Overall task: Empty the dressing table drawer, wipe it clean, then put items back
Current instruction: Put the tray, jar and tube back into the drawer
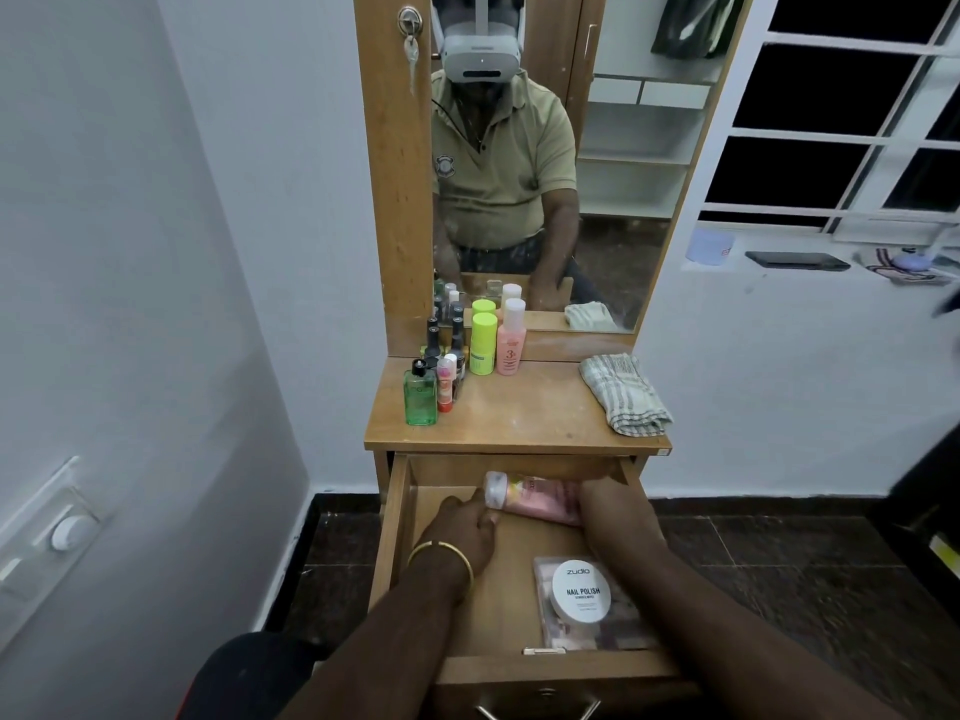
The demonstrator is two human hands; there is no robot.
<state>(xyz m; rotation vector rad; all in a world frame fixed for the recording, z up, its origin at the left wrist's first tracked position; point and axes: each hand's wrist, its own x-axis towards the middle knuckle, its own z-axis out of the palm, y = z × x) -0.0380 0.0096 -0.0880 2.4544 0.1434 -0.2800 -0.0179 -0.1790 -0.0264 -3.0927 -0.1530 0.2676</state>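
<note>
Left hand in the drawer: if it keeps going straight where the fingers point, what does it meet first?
The white cap end of the pink bottle lying at the back of the drawer. The left hand fingertips look already at the cap, though contact is unclear.

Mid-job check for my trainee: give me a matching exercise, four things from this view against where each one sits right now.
Things:
1. pink bottle
2. nail polish remover tub
3. folded cloth
4. green bottle

Places:
A. tabletop, right side
B. drawer, near end, on a clear packet
C. tabletop, left side, front of the bottle group
D. drawer, far end, lying on its side between both hands

Pairs: 1-D, 2-B, 3-A, 4-C
</note>
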